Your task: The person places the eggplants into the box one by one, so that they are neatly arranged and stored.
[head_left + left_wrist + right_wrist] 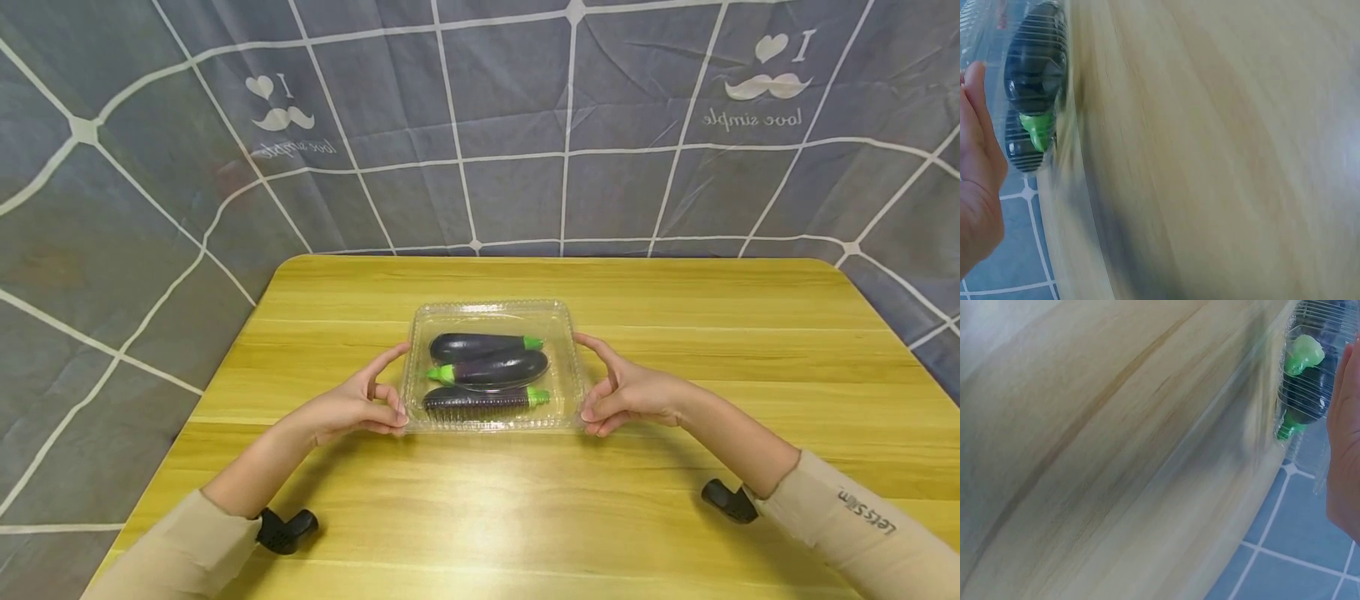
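Observation:
A clear plastic clamshell box [564,367] is held between both hands near the middle of the table. Inside lie three dark purple eggplants with green caps: a back one [480,345], a middle one [504,367] and a front one [476,398]. The middle eggplant's cap points left, the others' right. My left hand [356,407] grips the box's left side, thumb at the front corner and index finger stretched along the edge. Mirroring it, my right hand [633,392] grips the right side. Both wrist views show eggplants through the ribbed wall beside each hand.
The box is over a yellow wood-grain table [495,508] with rounded far corners. Behind and to the sides hangs a grey-blue cloth [517,192] with a white grid and printed mustaches. Black wrist devices [288,532] sit at both sleeve cuffs.

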The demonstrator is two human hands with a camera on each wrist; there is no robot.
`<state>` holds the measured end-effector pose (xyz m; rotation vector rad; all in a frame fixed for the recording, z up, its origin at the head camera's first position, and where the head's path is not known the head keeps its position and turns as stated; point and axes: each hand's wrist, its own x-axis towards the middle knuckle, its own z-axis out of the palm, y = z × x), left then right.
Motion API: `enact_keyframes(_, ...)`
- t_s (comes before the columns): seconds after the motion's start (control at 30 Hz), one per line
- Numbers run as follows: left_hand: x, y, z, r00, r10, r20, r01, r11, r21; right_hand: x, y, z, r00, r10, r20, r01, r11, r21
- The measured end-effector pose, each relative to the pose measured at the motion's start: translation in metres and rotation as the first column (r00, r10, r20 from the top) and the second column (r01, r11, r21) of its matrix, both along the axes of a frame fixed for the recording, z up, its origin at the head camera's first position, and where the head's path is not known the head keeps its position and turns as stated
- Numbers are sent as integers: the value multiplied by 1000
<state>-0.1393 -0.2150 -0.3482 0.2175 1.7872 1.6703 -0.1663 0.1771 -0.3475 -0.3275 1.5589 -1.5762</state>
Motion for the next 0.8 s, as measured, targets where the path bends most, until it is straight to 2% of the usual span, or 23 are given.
enact_keyframes(0.13, 2, 1, -2, 1000, 18, 16, -19, 999, 32, 1, -1, 0, 1000, -5, 1, 5, 1000, 2)
enact_keyframes(0.3, 2, 3, -1, 1000, 25, 19, -25, 999, 27, 1, -1, -1, 1000, -12, -2, 12, 1000, 3)
enact_keyframes(0.63, 0, 3, -2, 1000, 13, 17, -14, 1000, 12, 1, -3, -5, 998, -55, -4, 55, 998, 1)
enact_keyframes(0.8, -2, 1, -2, 1000, -10, 7, 10, 1000, 2, 0, -1, -6, 999, -40, -4, 40, 999, -6)
